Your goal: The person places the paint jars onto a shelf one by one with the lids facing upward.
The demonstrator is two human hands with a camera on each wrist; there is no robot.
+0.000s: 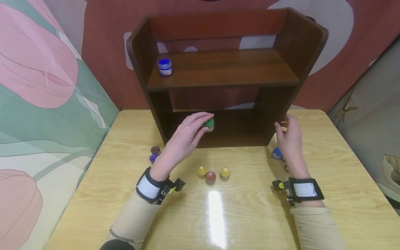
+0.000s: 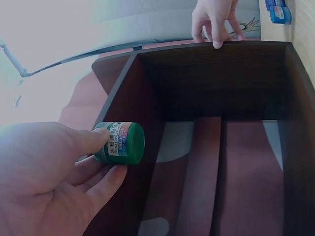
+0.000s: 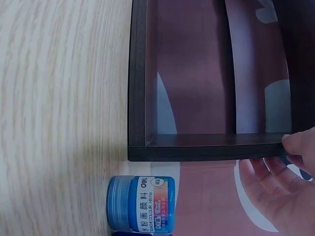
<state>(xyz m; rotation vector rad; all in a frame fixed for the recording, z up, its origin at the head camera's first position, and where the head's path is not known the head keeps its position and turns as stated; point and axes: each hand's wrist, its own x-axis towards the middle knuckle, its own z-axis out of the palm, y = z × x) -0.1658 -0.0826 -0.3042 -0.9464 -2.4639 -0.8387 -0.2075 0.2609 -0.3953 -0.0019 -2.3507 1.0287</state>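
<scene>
Left wrist view, green jar: You have the green jar (image 2: pixel 122 142) pinched by its sides between the thumb and fingertips of your left hand (image 2: pixel 54 179); it is in the air before the shelf unit (image 1: pixel 218 85), and its exact depth is hard to tell.
Slip risk: The hold looks to be at the fingertips, so a loosened thumb could let the smooth jar roll or drop.
Board edge: Bringing the jar too near the middle board could clip its front edge and twist it in your fingers.
Right hand: Your right hand (image 1: pixel 290 140) grips the unit's side panel, thumb at the front edge, fingers along the outside; a hard pull there could shift the unit.
Under your right wrist: A blue jar (image 3: pixel 142 204) stands just beside that panel; a dropped forearm might knock it.
Left forearm side: A purple-lidded jar (image 1: pixel 153 158) and brown-lidded jar (image 1: pixel 155 150) sit near your left wrist, where a low sweep could catch them.
Table middle: Two yellow jars, one left (image 1: pixel 201 171) and one right (image 1: pixel 225 173), flank a red jar (image 1: pixel 210 177).
Upper board: A dark blue jar (image 1: pixel 165 67) stands upright near the left end.
</scene>
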